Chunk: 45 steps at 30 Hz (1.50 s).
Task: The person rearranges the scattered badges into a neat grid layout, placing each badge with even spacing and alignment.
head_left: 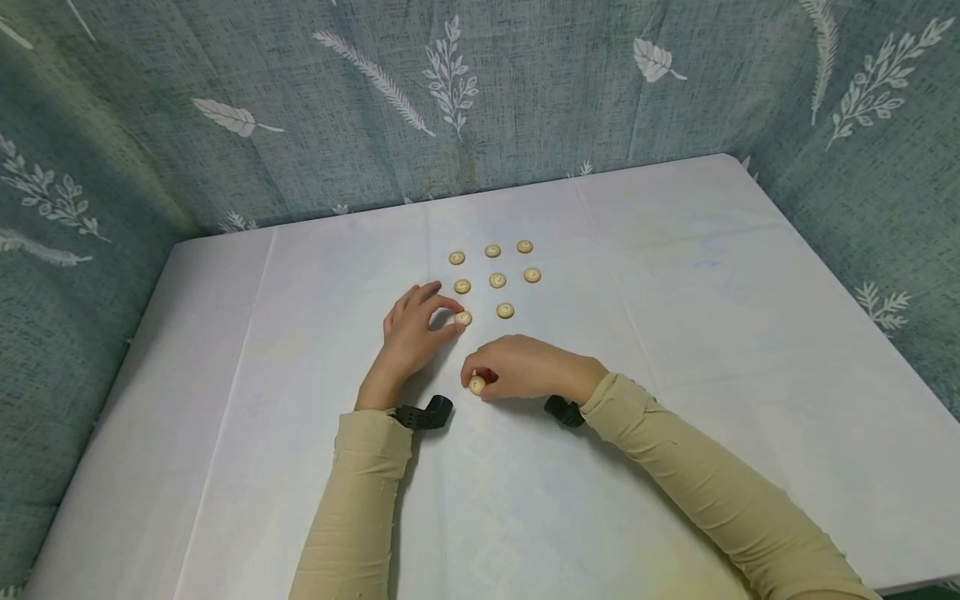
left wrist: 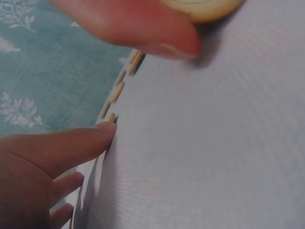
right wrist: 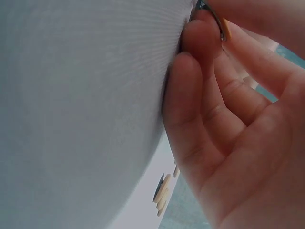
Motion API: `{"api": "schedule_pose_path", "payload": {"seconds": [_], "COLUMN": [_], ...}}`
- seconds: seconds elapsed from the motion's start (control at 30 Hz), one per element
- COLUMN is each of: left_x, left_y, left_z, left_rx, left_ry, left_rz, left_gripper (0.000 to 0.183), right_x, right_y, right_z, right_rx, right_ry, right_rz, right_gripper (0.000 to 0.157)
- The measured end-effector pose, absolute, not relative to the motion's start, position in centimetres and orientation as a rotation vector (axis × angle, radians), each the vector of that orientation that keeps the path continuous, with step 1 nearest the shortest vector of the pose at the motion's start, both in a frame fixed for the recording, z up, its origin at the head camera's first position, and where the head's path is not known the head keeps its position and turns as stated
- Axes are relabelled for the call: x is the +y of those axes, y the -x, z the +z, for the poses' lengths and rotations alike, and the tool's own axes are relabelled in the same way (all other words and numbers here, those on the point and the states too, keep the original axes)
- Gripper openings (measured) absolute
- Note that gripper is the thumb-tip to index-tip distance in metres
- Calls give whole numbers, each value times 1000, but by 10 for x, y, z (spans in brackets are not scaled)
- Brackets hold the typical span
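My left hand (head_left: 414, 333) pinches a small round cream disc (head_left: 463, 318) between thumb and forefinger at the white tabletop, its other fingers spread. Nearer the front, my right hand (head_left: 531, 367) grips another disc (head_left: 477, 385) with thumb and curled fingers. That disc stands tilted, with dark marks on its face. In the right wrist view only its thin edge (right wrist: 225, 28) shows between the fingers. The left wrist view catches part of its pale face (left wrist: 205, 9) above a close fingertip, and my left thumb (left wrist: 90, 140) touching the other disc (left wrist: 112, 117).
Several matching discs lie in loose rows beyond my hands, among them a middle disc (head_left: 497, 281) and a near one (head_left: 506, 310). A white cloth (head_left: 225, 433) covers the table. A green leaf-patterned curtain (head_left: 525, 100) hangs behind it and at both sides.
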State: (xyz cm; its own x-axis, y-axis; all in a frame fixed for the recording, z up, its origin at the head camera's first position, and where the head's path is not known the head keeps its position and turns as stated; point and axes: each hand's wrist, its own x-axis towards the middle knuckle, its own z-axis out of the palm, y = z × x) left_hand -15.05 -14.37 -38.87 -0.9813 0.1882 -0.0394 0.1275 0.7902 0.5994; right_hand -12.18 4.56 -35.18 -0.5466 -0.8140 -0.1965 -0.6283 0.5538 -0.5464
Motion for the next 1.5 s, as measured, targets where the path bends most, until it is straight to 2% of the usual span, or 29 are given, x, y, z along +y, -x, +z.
{"api": "schedule_pose_path", "payload": {"seconds": [0.83,1.5], "left_x": [-144,-142], "left_y": [151,150], "left_z": [-389,-387], "left_rx": [2876,2873], "left_ry": [-251,-248], "left_rz": [951,951], "left_gripper": [21,20], "right_x": [64,105], "right_y": [137,166], "right_z": [-351,-346], "right_rx": [2234,2217], "right_ry": [1069,883], "right_rz": [-679,-717], "right_gripper": [18,20]}}
